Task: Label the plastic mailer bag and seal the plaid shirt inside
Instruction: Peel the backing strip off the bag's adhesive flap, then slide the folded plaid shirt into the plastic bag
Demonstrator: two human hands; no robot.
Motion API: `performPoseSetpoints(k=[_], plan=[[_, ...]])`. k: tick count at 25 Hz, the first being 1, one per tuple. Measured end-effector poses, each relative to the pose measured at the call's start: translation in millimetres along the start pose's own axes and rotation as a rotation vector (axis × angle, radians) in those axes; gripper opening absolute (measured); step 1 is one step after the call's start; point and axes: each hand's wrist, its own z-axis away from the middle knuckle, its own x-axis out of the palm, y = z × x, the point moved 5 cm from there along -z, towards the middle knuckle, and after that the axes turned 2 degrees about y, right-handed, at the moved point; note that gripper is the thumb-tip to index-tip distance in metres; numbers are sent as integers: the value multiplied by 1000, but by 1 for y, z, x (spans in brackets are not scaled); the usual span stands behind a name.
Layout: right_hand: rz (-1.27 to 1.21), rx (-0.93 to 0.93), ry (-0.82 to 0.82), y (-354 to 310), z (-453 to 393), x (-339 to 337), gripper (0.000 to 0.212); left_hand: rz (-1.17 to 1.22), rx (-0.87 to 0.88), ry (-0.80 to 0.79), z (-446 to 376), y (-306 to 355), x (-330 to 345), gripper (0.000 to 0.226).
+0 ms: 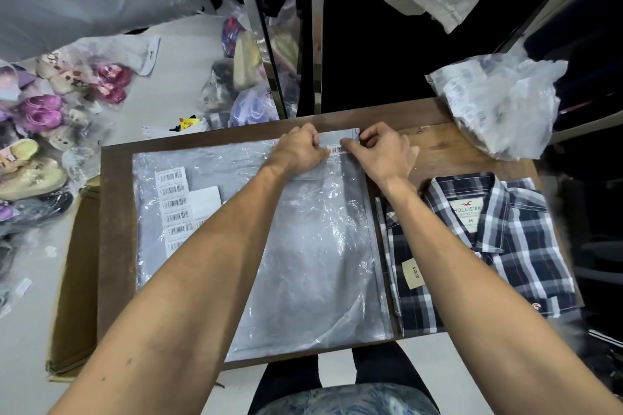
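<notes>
From the head camera, both hands meet at the far edge of the bag, a flat, crinkly, glossy clear-over-grey plastic sleeve lying on the wooden table with its long axis running away from the person. The left hand and right hand, fingers curled and pinching, press a small white barcode label between them onto the bag's top strip. The shirt, soft folded plaid cotton, lies just right of the bag, below and nearer the right hand. A sheet of spare labels sits below the left hand.
</notes>
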Motion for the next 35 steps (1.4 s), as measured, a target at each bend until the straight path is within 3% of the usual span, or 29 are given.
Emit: performPoseSetpoints(k=[9,13,18,27,31,35], plan=[[138,-25,-31,2,-5,-10,30,-61,-51,-65,1,6,0,21],[159,-124,-193,-7,6,-9,16,-86,-31,-57,4,8,3,22],[110,-149,-348,26,42,-56,29,-116,54,9,14,10,1,35],[74,-184,-395,73,87,-125,26,-141,108,188,58,31,14,18],[90,-282,-389,67,78,-129,45,-76,174,104,89,46,43,18],[126,-370,-449,60,60,-125,33,-30,72,85,113,46,70,34]])
